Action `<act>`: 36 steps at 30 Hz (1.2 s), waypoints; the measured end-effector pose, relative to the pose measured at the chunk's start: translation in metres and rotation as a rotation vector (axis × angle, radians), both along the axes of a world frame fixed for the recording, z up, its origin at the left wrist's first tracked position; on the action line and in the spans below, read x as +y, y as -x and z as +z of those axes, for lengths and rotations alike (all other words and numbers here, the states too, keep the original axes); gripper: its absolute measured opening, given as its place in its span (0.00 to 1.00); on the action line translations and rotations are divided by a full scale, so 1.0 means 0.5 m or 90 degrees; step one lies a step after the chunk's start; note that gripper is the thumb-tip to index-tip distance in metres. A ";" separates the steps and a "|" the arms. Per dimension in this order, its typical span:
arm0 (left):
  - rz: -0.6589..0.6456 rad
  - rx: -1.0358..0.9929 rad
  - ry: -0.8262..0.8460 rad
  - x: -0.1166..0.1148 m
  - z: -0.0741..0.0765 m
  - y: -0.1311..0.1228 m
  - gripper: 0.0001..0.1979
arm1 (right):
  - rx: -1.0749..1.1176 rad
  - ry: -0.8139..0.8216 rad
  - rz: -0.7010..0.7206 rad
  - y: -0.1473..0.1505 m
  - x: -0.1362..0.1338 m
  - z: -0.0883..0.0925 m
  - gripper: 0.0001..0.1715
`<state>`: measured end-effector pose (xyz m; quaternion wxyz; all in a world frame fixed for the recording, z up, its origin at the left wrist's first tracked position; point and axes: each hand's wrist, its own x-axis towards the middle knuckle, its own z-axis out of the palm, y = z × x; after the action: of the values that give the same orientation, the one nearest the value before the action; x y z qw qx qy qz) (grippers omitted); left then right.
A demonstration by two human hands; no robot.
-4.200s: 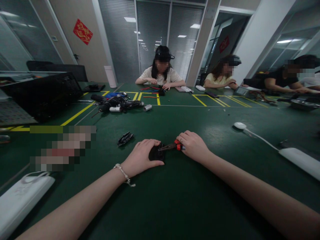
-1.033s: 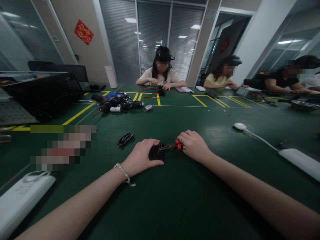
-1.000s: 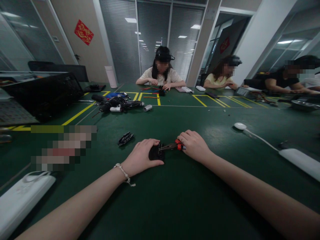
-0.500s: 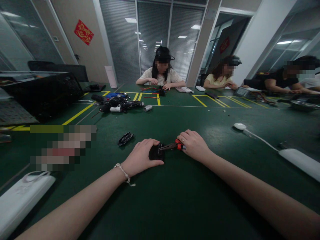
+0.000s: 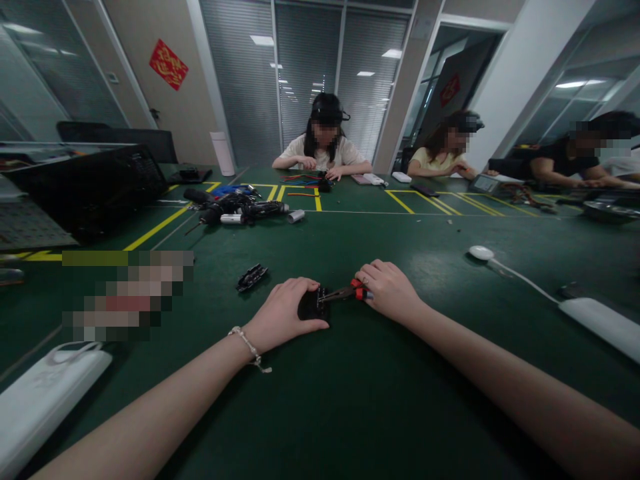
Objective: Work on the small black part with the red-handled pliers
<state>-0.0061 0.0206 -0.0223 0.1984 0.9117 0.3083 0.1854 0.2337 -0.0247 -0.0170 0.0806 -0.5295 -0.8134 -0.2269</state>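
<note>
Two grips, left hand (image 5: 286, 313) clasping black part (image 5: 309, 309), right hand (image 5: 391, 291) holding pliers (image 5: 344, 292), mat (image 5: 350, 407) around

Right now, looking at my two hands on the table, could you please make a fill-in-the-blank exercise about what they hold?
1. The left hand holds a black part down on the ____ table mat.
2. The right hand grips pliers with ____ handles.
3. A bracelet circles the ____ wrist.

Missing words: green; red; left.
</note>
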 end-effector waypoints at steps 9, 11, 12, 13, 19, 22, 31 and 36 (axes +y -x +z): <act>0.001 0.000 -0.009 0.000 0.000 -0.001 0.29 | 0.014 0.004 0.002 -0.001 0.001 0.000 0.15; 0.001 -0.001 -0.012 -0.001 0.001 -0.002 0.29 | 0.021 0.002 0.005 0.000 0.001 -0.001 0.16; 0.000 0.000 -0.014 -0.001 0.001 -0.002 0.29 | 0.024 -0.001 0.008 0.000 0.001 -0.001 0.16; -0.001 0.000 -0.015 -0.001 0.001 -0.002 0.29 | 0.027 -0.003 0.010 0.000 0.000 -0.001 0.15; -0.001 0.002 -0.017 -0.001 -0.001 -0.002 0.28 | 0.047 -0.015 0.014 0.001 -0.001 -0.002 0.15; -0.004 0.003 -0.012 0.000 -0.001 -0.002 0.28 | 0.052 -0.011 0.018 0.001 -0.002 -0.001 0.15; -0.001 0.000 -0.006 -0.001 0.001 -0.001 0.29 | 0.058 -0.016 0.020 -0.001 0.002 -0.005 0.15; -0.003 0.001 -0.008 -0.002 0.000 -0.002 0.29 | 0.049 -0.012 0.006 0.001 0.001 -0.003 0.13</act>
<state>-0.0053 0.0197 -0.0221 0.1928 0.9139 0.3050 0.1859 0.2332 -0.0244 -0.0187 0.1179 -0.5330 -0.8101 -0.2140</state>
